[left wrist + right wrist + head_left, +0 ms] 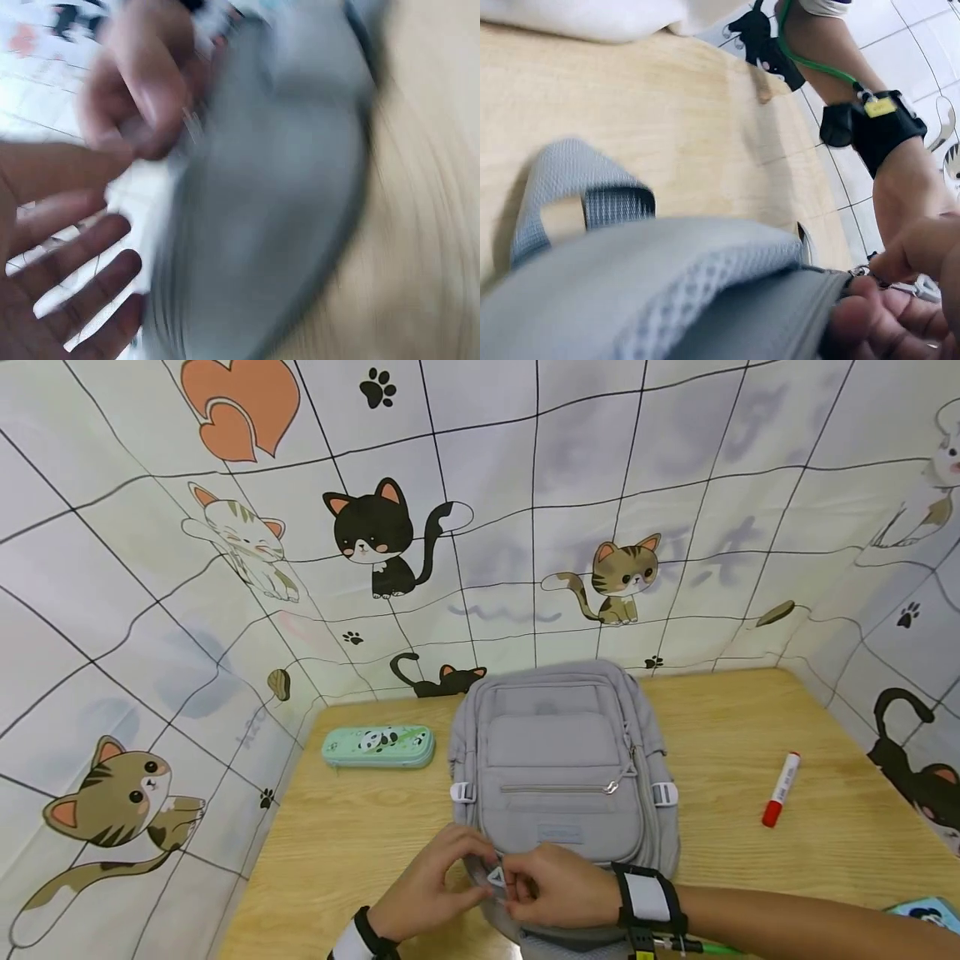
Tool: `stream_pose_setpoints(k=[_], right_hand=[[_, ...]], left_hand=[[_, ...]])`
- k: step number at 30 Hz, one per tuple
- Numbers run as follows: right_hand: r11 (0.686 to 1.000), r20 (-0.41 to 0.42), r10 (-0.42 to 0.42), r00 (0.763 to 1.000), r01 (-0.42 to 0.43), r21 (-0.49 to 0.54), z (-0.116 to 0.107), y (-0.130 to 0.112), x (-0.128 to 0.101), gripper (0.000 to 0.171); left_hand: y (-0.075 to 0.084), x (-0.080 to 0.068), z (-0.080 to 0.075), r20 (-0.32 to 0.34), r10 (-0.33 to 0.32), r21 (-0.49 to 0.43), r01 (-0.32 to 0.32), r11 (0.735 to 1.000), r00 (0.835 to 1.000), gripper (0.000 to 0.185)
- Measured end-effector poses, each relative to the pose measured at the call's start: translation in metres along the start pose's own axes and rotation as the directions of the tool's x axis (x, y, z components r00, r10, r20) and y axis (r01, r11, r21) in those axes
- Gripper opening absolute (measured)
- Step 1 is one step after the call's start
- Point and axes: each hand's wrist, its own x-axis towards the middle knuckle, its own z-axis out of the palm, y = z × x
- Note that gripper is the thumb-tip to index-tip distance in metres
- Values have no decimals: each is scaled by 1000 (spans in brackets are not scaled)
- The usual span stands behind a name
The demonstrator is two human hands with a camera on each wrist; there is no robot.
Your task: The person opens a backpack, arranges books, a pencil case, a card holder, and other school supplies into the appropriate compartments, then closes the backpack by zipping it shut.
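A grey backpack (558, 735) lies on its back on the table, front pocket facing up. My right hand (558, 885), fingers curled, pinches the zipper pull (497, 877) at the bag's lower left edge; a pale triangular piece of it shows beside the fingertips. Close by on the left is my left hand (438, 881), its thumb and forefinger apart at the bag's edge. In the left wrist view, blurred, the left hand's fingers (82, 244) are spread and hold nothing. The right wrist view shows the zipper (840, 274) meeting the right hand's fingers (855, 319).
A mint-green panda pencil case (378, 747) lies left of the backpack. To the right is a white marker with a red cap (780, 789). A blue item (926, 912) shows partly at the right edge. Cat-print cloth (510, 485) hangs around the wooden table (720, 727).
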Motion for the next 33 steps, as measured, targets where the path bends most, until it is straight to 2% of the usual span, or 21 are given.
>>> stream_pose_setpoints(k=[2,4,6,8,11,14,20,33], right_hand=[[998,3,-20,1000,20,-65,-1,-1,-1,18],[990,4,-53,999,53,-130,-3,-1,-2,21],[981,21,-102,995,104,-164,-4,-1,-3,24],[966,41,-157,987,162,-203,-5,0,-3,27],[952,83,-204,975,217,-214,-7,1,-5,30],[951,101,-211,972,228,-207,-9,2,-7,30],[969,123,-191,974,207,-133,-14,3,-17,30],[982,106,-127,986,140,-127,-28,7,-44,29]], left_hand=[[-6,-1,-1,33,66,184,-71,980,997,32],[-12,-1,1,82,115,316,-135,939,990,29],[-17,0,5,115,135,389,-169,905,984,23],[-21,1,8,123,128,414,-168,895,984,16],[-24,2,10,111,113,402,-149,904,987,12],[-27,1,10,109,116,384,-149,911,987,11],[-30,0,9,123,104,355,-142,924,987,10],[-31,0,6,122,80,332,-117,936,989,8]])
